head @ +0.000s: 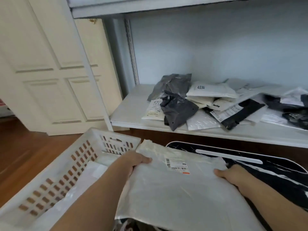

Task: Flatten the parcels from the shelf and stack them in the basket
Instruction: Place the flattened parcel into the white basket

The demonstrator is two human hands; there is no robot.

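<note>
A large white plastic parcel with a barcode label lies flat between my two hands, over a black marble-patterned lap table. My left hand grips its left edge, thumb on top. My right hand grips its right edge the same way. The white slotted basket stands to the left on the floor, with white parcels lying in it. On the shelf behind lies a heap of several grey, white and black parcels.
A cream panelled door stands at the left behind the basket. A grey shelf upright rises at the shelf's left end, and an upper shelf board runs overhead. Brown wooden floor shows at the left.
</note>
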